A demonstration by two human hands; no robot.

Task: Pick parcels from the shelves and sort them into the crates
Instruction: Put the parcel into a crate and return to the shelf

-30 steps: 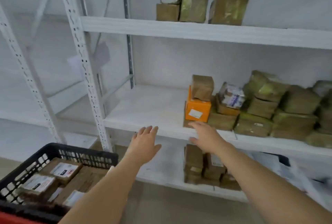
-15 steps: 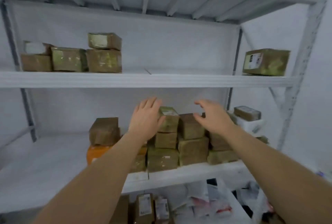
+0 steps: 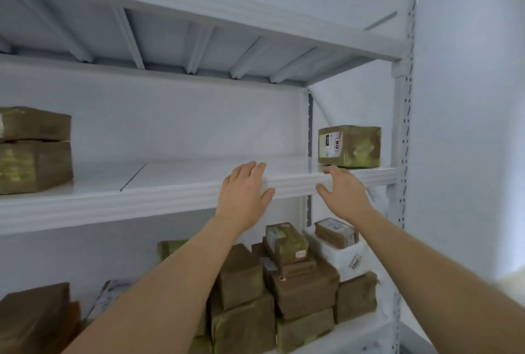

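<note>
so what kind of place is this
Most likely a parcel storeroom or small sorting depot. White metal racking with slotted uprights fills the view, taped brown parcels are stacked on it, and one labelled parcel sits alone on the upper shelf.

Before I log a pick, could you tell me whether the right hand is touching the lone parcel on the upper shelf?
Cannot tell. In the head view the right hand's fingertips overlap the parcel's lower edge.

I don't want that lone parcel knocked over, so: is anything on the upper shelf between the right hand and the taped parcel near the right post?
Nothing visible. The right hand is open at the upper shelf front edge, just below and left of the taped parcel; only bare shelf lies between them.
</note>
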